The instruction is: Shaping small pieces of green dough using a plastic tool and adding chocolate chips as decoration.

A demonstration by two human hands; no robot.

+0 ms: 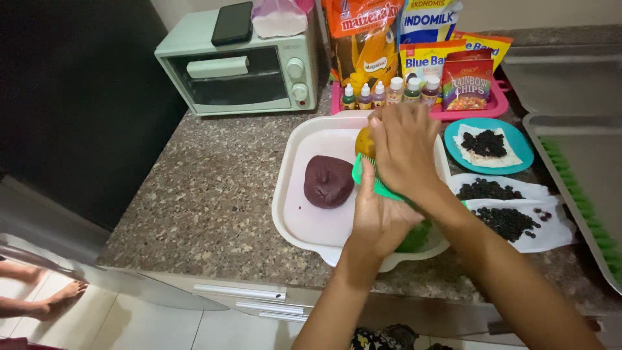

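left hand (382, 217) grips green scraper (374, 183) | right hand (405, 152) clenched on yellow dough (364, 142), above scraper | purple dough (328, 181) lies left on tray (295, 155)

- One view only, from a camera worn on the person's head.
- It looks steeply down and forward over the speckled counter (207, 201), close enough that both forearms fill the lower frame.
- The far edge reaches the small oven (240, 65) against the wall.

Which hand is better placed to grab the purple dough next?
Left, probably. The left hand sits right beside the purple dough on the white tray; the right hand is farther off, pressing down on the yellow dough.
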